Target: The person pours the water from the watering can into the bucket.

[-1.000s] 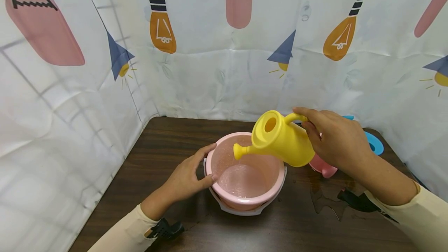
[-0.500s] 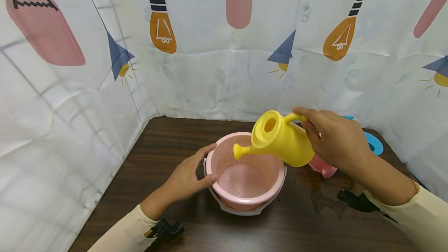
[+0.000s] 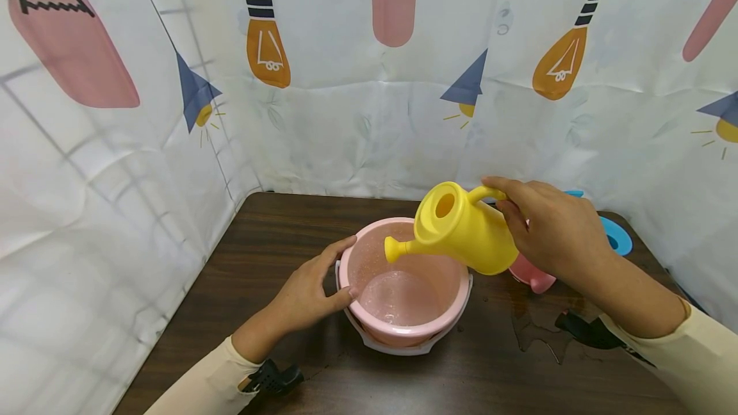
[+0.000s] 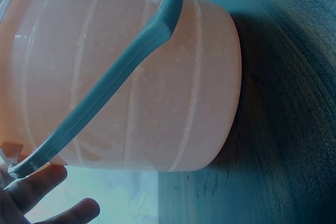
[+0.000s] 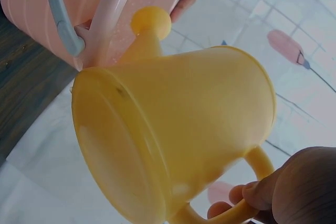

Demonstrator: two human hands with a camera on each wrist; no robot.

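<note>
A pink bucket (image 3: 403, 332) with a pale grey handle (image 4: 110, 85) stands upright on the dark wooden table, its handle hanging down along the side. My left hand (image 3: 314, 287) holds its left rim, with thumb and index finger at the edge. Other fingers of that hand spread outside the bucket in the left wrist view. My right hand (image 3: 553, 229) grips the handle of a yellow watering can (image 3: 467, 229), which is tilted left with its spout head over the bucket's opening. Rippled water (image 3: 398, 300) shows at the bucket's bottom.
Behind my right hand, a pink item (image 3: 533, 274) and a blue ring-shaped part (image 3: 617, 235) are partly hidden. Spilled water (image 3: 539, 332) lies on the table (image 3: 277, 223) near my right forearm. A patterned white curtain (image 3: 346, 133) encloses the back and sides.
Both hands, the bucket and the tilted watering can stay in place. Only the ripples on the water in the bucket differ.
</note>
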